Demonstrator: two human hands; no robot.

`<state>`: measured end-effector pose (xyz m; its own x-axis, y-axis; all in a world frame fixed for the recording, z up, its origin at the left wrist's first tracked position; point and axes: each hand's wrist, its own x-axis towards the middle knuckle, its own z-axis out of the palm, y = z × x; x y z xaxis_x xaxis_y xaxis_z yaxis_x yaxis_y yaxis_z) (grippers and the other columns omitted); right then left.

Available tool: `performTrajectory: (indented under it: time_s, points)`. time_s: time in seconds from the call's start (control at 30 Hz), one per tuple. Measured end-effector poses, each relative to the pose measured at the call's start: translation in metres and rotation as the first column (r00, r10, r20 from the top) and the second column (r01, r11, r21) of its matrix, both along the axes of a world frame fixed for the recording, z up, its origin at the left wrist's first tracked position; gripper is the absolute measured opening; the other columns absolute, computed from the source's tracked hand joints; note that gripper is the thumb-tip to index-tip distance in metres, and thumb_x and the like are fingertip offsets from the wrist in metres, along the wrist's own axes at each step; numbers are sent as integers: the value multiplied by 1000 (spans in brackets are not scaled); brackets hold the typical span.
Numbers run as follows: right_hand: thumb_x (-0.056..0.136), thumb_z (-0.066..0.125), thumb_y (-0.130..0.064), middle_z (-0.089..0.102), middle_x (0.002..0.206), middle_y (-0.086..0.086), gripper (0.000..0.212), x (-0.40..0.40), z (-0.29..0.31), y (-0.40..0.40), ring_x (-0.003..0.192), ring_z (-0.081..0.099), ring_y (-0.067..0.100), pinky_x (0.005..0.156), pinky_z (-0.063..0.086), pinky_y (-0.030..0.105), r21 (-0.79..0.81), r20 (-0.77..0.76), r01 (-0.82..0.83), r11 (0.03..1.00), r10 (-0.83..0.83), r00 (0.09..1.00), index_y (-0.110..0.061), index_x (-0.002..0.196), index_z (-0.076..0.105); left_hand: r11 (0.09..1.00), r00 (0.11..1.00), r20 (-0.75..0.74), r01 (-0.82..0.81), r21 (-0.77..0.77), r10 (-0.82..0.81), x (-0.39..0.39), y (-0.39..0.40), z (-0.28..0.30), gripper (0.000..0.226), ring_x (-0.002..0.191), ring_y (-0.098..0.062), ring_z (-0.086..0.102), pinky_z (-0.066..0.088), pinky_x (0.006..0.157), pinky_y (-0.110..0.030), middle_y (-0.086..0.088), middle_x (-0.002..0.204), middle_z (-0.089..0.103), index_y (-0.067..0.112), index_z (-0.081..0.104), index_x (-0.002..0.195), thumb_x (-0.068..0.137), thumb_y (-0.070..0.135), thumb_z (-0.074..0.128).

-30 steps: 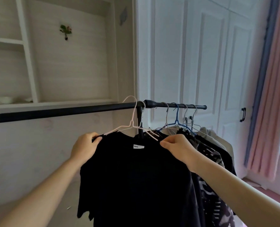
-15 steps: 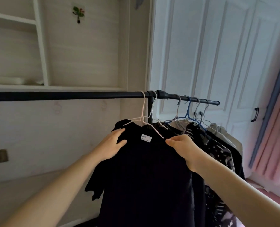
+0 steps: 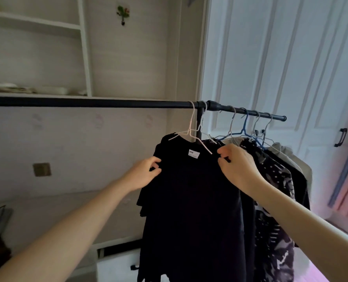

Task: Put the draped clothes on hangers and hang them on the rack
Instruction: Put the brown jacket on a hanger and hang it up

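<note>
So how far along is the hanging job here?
Done: several garments hang on the rack. In hand: the black shirt is on its white hanger, hooked over the rail, left hand and right hand pinching its shoulders. Any remaining draped clothes are out of view.

One head-worn wide-angle view faces forward, close to the rack rail (image 3: 91, 102) crossing mid-frame; both forearms enter from below.

Both arms stretched forward and up. Left hand (image 3: 143, 173) fingertips pinched together, thumb meeting fingers. Right hand (image 3: 237, 165) raised slightly higher, fingers curled, pinching.
</note>
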<state>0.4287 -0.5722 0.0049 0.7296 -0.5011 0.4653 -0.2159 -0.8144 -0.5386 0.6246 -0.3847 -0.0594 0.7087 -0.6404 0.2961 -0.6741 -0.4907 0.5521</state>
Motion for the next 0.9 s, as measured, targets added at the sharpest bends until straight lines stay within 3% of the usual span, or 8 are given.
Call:
performTrajectory:
  time_s: [0.2, 0.37, 0.47, 0.57, 0.73, 0.9]
  points:
    - [93, 51, -16, 63, 115, 0, 27, -11, -7, 60, 108, 58, 18, 87, 41, 20, 132, -59, -235, 963, 244, 968, -15, 118, 61, 990, 988, 89, -116, -76, 123, -49, 71, -1, 30, 101, -14, 61, 45, 85, -25, 4, 104, 64, 19, 57, 125, 96, 26, 51]
    - [94, 48, -17, 63, 115, 1, 27, -3, -30, 123, 108, 59, 20, 93, 47, 27, 242, -108, -353, 904, 386, 916, -13, 117, 61, 954, 949, 119, -279, -113, 292, -85, 143, -10, 27, 99, -22, 64, 46, 85, -28, -7, 105, 69, 14, 63, 118, 93, 17, 55]
    - [91, 48, -13, 65, 108, 7, 19, 4, -40, 161, 104, 60, 24, 97, 49, 41, 339, -97, -415, 844, 471, 877, -15, 101, 64, 922, 912, 142, -372, -110, 385, -100, 190, -5, 26, 97, -23, 64, 45, 82, -27, -8, 103, 69, 13, 63, 117, 93, 16, 54]
    - [89, 52, -13, 67, 98, 4, 20, 13, -41, 193, 96, 63, 22, 89, 55, 40, 358, -116, -455, 815, 523, 845, -26, 79, 62, 895, 886, 134, -428, -128, 443, -112, 234, 5, 26, 93, -18, 61, 50, 85, -34, -2, 103, 65, 18, 61, 120, 96, 21, 51]
    - [85, 58, -10, 69, 95, 4, 24, 34, -34, 255, 94, 63, 22, 87, 53, 36, 409, -98, -533, 740, 617, 781, -29, 70, 62, 828, 803, 202, -536, -165, 561, -126, 312, 16, 28, 94, -14, 61, 52, 82, -33, -3, 110, 66, 17, 61, 122, 98, 22, 49]
    - [87, 52, 0, 70, 103, 16, 29, 61, -27, 322, 97, 62, 26, 77, 48, 27, 440, -82, -606, 663, 701, 708, -22, 70, 58, 764, 678, 358, -604, -226, 642, -129, 377, 26, 25, 97, -13, 60, 54, 80, -36, 2, 101, 68, 17, 63, 117, 94, 17, 53]
